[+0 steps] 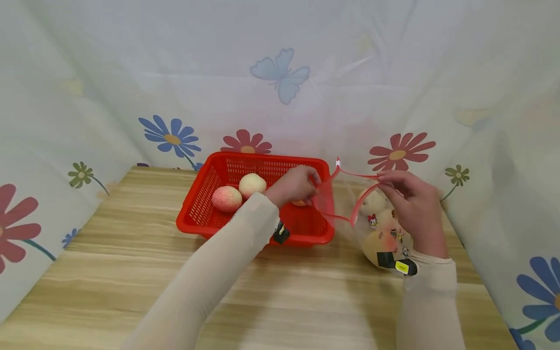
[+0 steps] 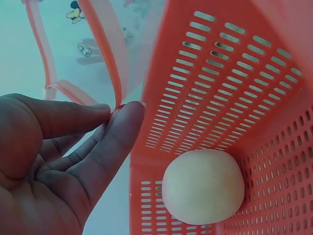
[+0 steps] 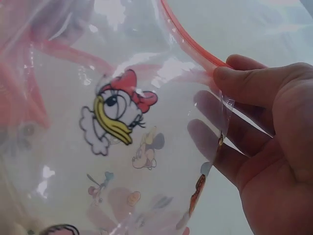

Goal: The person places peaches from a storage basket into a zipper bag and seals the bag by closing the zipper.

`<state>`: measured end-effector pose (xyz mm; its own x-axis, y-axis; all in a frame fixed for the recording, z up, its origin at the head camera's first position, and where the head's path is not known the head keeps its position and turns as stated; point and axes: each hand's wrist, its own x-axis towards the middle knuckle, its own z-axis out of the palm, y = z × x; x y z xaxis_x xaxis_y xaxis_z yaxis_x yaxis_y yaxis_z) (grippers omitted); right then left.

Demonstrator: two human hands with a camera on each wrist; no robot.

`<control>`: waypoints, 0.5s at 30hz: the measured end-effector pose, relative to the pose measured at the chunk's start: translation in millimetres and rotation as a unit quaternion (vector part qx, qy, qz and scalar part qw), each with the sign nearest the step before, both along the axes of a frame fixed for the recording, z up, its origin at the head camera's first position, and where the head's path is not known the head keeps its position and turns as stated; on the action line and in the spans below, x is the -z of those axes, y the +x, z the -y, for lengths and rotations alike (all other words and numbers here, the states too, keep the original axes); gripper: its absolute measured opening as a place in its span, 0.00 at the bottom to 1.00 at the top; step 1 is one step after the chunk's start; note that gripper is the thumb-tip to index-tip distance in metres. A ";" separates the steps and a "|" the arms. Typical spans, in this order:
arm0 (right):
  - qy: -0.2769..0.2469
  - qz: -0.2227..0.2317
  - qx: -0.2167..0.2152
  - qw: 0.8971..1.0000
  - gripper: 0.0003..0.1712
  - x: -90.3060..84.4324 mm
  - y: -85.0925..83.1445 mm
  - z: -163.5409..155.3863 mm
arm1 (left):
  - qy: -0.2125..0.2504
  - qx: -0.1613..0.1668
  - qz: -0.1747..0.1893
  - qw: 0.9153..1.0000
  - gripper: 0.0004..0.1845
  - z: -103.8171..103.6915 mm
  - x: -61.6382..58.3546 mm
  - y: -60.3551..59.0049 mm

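Note:
A clear plastic bag (image 1: 385, 228) with cartoon prints and a red zip rim (image 1: 350, 173) stands on the table right of a red basket (image 1: 205, 214). My left hand (image 1: 295, 184) reaches over the basket and pinches the rim's left side between thumb and fingers (image 2: 115, 122). My right hand (image 1: 413, 204) pinches the rim's right side (image 3: 205, 58). The bag's mouth is held apart. Pale round fruits show inside the bag (image 1: 372, 201). A pink fruit (image 1: 226, 198) and a pale fruit (image 1: 252, 184) lie in the basket; the pale fruit (image 2: 203, 193) shows in the left wrist view.
The wooden table (image 1: 109, 272) is enclosed on three sides by a flower-printed cloth (image 1: 280, 82). The basket sits at the table's far middle, the bag at the far right near the cloth wall.

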<state>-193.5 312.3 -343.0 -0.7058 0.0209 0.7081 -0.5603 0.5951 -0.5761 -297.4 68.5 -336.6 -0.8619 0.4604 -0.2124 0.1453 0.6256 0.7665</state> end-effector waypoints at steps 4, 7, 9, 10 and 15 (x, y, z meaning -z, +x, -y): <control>0.009 -0.025 -0.009 1.000 0.12 2.9 -2.6 6.2 | 0.007 -0.005 -0.002 1.000 0.13 3.5 -1.2 3.1; 0.024 -0.026 -0.003 0.999 0.13 4.7 -3.1 8.2 | 0.019 -0.009 0.007 1.000 0.12 7.3 -2.1 4.2; 0.027 -0.025 0.002 0.999 0.13 5.4 -2.4 8.5 | 0.021 -0.006 0.004 1.000 0.12 10.3 -2.8 3.8; 0.027 -0.025 0.002 0.999 0.14 5.5 -2.1 8.5 | 0.019 -0.004 0.000 1.000 0.12 12.1 -3.5 3.4; 0.023 -0.025 -0.003 0.999 0.15 5.3 -2.5 9.0 | -0.005 -0.001 -0.032 0.999 0.12 25.1 -7.5 -0.8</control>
<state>-195.9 303.2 -348.3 -0.6701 -0.0167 0.7421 -0.5911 0.6167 -0.5198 -298.3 43.4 -329.1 -0.8746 0.4570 -0.1621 0.1922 0.6336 0.7494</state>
